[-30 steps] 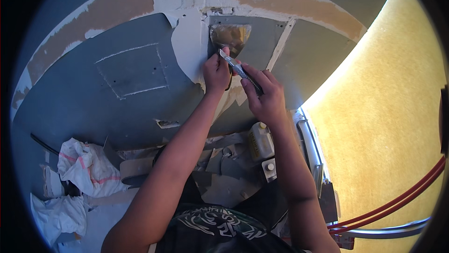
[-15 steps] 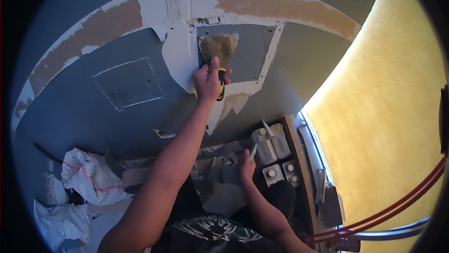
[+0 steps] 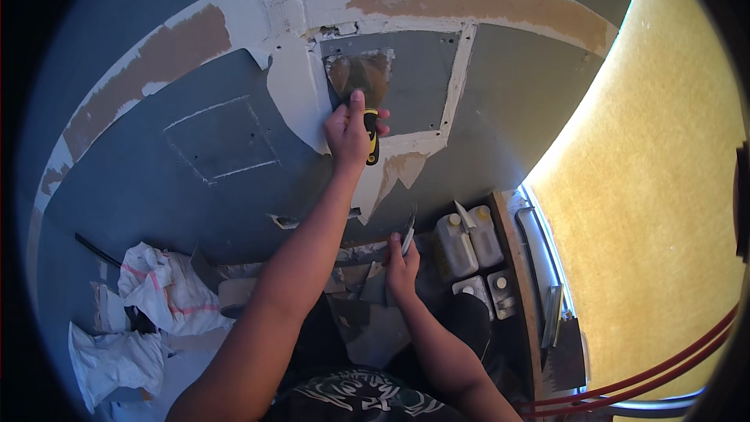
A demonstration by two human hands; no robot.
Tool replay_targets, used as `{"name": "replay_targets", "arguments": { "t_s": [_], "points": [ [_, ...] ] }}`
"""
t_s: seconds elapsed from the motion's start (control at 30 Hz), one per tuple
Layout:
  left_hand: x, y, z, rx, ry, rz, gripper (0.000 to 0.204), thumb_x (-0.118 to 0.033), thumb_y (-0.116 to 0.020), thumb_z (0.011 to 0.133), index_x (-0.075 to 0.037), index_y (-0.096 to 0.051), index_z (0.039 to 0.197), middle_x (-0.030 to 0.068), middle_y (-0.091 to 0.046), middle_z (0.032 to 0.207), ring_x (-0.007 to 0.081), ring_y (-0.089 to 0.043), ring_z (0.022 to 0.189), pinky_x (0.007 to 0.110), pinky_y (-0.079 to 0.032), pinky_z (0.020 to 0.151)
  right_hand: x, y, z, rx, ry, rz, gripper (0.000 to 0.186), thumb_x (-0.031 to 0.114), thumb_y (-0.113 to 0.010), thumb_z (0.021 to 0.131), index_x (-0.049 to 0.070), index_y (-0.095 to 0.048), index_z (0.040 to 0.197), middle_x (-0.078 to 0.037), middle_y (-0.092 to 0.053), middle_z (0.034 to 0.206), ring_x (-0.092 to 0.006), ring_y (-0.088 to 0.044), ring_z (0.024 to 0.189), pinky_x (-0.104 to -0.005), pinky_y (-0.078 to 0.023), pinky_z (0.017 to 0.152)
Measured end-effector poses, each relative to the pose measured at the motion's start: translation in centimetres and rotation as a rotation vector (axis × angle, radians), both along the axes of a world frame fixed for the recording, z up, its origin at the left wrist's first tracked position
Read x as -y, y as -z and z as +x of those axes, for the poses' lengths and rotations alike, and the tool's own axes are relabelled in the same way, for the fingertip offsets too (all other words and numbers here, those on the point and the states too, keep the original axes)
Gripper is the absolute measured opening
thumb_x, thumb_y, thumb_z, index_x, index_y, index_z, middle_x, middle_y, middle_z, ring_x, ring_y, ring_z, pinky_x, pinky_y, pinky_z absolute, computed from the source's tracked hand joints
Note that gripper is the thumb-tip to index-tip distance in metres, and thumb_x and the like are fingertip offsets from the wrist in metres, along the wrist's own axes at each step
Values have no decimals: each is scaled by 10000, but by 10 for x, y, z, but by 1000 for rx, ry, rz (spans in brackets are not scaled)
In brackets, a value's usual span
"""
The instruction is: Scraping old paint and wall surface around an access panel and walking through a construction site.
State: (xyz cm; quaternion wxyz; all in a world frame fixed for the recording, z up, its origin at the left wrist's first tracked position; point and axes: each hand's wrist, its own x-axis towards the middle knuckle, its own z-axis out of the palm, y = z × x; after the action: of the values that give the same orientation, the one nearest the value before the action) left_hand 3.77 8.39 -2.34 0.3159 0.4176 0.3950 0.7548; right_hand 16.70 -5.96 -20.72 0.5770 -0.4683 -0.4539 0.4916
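Observation:
My left hand [image 3: 351,131] grips the black and yellow handle of a putty knife [image 3: 371,149]. Its wide smeared blade lies over a screwed grey patch panel [image 3: 422,86], which is framed by white filler [image 3: 456,82] in the grey wall. Below and to the right, my right hand [image 3: 401,270] is closed on a silver utility knife [image 3: 407,233], its tip pointing up, near the torn lower edge of the filler.
Plastic jugs [image 3: 455,244] stand at the lower right beside a wooden board [image 3: 513,262]. White sacks [image 3: 168,297] and scraps lie at the lower left. A glowing yellow panel [image 3: 641,203] fills the right side, with red hoses [image 3: 664,359] across it.
My right hand has dropped from beside the putty knife to low in front, carrying the utility knife, and since rose slightly. My left hand keeps the putty knife at the patch.

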Motion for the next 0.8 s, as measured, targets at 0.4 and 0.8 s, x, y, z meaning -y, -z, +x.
{"name": "replay_targets", "arguments": {
  "t_s": [0.4, 0.8],
  "points": [
    [1, -9, 3, -62, -52, 31, 539, -508, -539, 1043, -28, -567, 800, 93, -669, 666, 148, -630, 500, 286, -496, 500, -32, 37, 6, -76, -32, -93, 265, 297, -564, 1063, 75, -573, 919, 41, -515, 685, -49, -479, 578, -242, -378, 507],
    [-3, -10, 2, -35, -59, 25, 509, -474, -567, 1039, -17, -571, 814, 110, -655, 674, 177, -622, 483, 307, -511, 466, -48, 63, 32, 62, 48, -39, 257, 286, -570, 1056, 78, -560, 906, 41, -503, 683, -54, -470, 570, -250, -378, 505]
  ]
}}
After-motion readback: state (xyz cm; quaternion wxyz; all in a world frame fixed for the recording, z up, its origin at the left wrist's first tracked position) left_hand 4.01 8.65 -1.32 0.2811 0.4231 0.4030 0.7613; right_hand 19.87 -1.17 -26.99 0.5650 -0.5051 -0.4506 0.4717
